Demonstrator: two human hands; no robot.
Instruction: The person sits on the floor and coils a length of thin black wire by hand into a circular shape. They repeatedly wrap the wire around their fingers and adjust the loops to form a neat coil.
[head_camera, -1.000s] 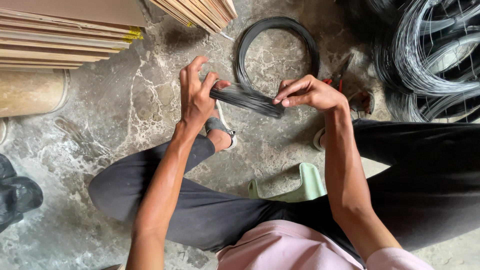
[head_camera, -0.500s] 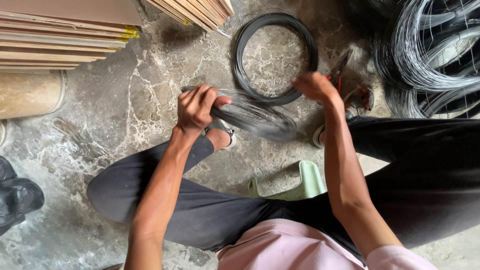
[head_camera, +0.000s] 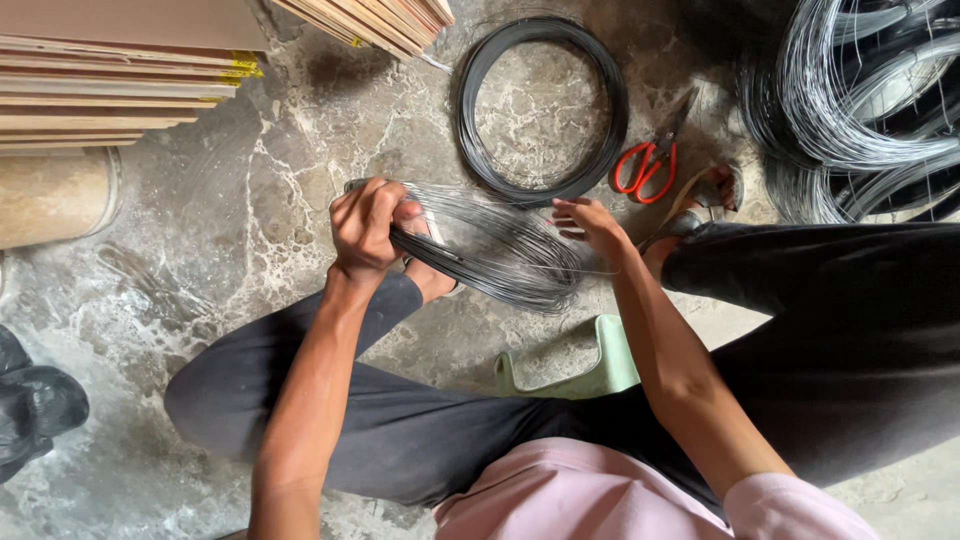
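Head view: the person sits on a low pale-green plastic stool (head_camera: 612, 362) over a mottled grey stone floor (head_camera: 250, 230), knees spread, and works a small hank of thin dark steel wire (head_camera: 495, 250) held just above the floor between the knees. The left hand (head_camera: 365, 225) is closed in a fist round the left end of the hank, where the strands are gathered tight. The right hand (head_camera: 592, 222) is at the opposite side, fingers loosely spread and touching the outer loops where they fan apart; whether it pinches a single strand I cannot tell.

Beyond the hank, a finished flat ring of black wire (head_camera: 540, 105) lies on the floor, apart from the hands. Red-handled scissors (head_camera: 650, 160) lie just beside it, near the sandalled right foot (head_camera: 712, 190). Large shiny coils of grey wire (head_camera: 860, 100) fill the upper right corner; stacked wooden boards (head_camera: 120, 70) fill the upper left.

The risks, as I judge them: the loops on the right side look slack, so a loosened grip could let the springy wire burst open and tangle. A free wire end could prick a bare finger or forearm. The scissors lie close to the foot and could be kicked or stepped on.
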